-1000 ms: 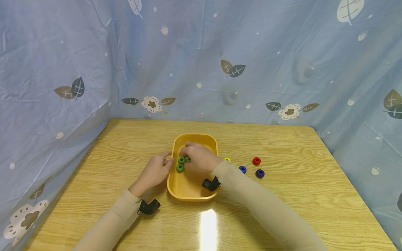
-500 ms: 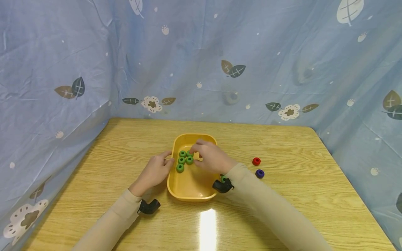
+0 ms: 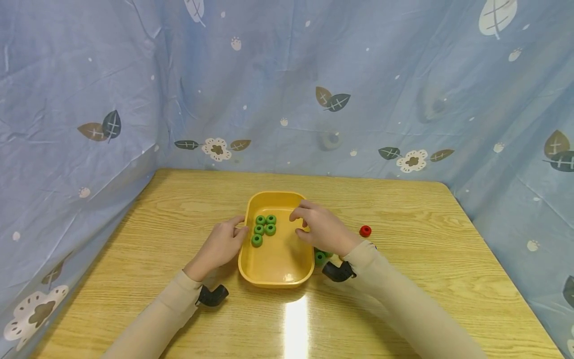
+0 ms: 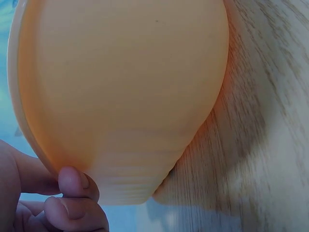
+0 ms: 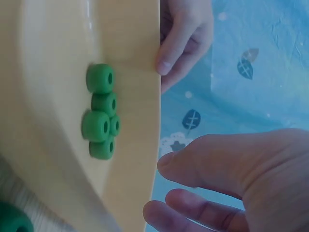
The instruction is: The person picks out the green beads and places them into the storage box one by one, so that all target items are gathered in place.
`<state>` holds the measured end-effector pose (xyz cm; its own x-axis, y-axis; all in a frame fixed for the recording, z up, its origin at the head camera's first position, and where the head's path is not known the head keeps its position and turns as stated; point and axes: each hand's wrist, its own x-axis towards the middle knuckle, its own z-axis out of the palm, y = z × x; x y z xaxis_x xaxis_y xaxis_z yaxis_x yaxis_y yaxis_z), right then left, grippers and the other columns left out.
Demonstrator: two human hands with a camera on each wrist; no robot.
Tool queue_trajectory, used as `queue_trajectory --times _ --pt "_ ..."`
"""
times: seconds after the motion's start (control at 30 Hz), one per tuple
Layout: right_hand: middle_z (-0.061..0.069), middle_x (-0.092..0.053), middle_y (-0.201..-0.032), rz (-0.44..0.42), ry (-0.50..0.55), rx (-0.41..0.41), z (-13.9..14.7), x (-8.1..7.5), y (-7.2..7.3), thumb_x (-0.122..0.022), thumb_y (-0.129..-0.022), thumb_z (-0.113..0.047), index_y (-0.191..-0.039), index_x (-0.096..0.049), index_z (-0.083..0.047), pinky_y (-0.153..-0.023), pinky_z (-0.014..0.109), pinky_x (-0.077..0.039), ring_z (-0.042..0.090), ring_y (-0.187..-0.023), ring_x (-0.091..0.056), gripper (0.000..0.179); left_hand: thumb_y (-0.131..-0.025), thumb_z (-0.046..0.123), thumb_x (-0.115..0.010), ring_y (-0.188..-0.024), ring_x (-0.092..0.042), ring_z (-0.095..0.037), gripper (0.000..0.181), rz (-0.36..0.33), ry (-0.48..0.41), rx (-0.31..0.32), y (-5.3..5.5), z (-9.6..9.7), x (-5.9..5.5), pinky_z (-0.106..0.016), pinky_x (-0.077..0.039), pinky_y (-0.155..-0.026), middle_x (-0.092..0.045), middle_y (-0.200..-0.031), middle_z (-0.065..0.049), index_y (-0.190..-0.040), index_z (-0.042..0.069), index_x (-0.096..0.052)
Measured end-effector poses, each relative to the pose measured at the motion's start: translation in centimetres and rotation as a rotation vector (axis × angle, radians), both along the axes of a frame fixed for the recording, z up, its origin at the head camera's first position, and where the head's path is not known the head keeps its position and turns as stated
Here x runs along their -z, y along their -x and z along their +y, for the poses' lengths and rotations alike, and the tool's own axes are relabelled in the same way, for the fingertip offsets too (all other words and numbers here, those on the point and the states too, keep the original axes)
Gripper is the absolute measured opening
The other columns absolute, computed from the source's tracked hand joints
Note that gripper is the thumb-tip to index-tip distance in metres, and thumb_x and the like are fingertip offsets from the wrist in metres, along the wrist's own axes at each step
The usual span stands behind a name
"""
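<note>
Several green beads [image 3: 259, 230] with dark holes lie grouped in the left part of a yellow tray [image 3: 276, 285]. My left hand [image 3: 222, 245] holds the tray's left edge, fingertips against its outer wall; in the left wrist view the curled fingers [image 4: 75, 212] touch the wall near the rim. Over the tray's right rim is my right hand [image 3: 325, 227], fingers loosely bent, thumb apart from them and nothing between. The right wrist view shows this gap too, with the green beads [image 5: 99, 126] away from the fingers.
More green beads [image 3: 320, 257] lie outside the tray at its right, partly under my right wrist. A red bead [image 3: 365, 231] sits farther right on the wooden table [image 3: 403, 209]. My right sleeve [image 3: 381, 279] covers part of that side. A blue patterned cloth [image 3: 278, 75] hangs behind.
My right hand has drawn back rightward from the green beads to the tray's right rim. The beads it covered now show. Its arm now hides the blue and yellow beads. My left hand stays put.
</note>
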<state>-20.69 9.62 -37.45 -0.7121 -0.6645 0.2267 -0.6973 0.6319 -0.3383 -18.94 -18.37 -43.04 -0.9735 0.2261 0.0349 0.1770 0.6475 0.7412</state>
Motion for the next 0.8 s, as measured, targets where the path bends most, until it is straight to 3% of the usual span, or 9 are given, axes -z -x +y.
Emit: queue_trajectory --times 0.5,0.8 --pt "0.007 -0.066 -0.104 -0.007 0.034 0.057 3.6 0.5 -1.3 -0.078 -0.092 -0.007 -0.108 -0.074 -0.005 -0.076 0.03 -0.057 0.023 -0.086 -0.067 0.017 -0.11 0.017 -0.052 -0.096 -0.076 -0.022 0.048 -0.005 -0.001 0.006 0.2 -0.2 0.3 -0.034 -0.055 -0.077 -0.077 -0.11 -0.021 -0.15 -0.01 -0.047" --pt "0.009 -0.066 -0.102 -0.011 0.042 0.072 5.4 1.7 -1.7 -0.078 -0.09 -0.004 -0.104 -0.075 -0.007 -0.076 0.029 -0.057 0.024 -0.086 -0.066 0.015 -0.109 0.017 -0.052 -0.087 -0.074 -0.018 0.048 -0.004 0.0 0.006 0.3 -0.2 0.3 -0.033 -0.053 -0.074 -0.078 -0.106 -0.019 -0.15 -0.008 -0.048"
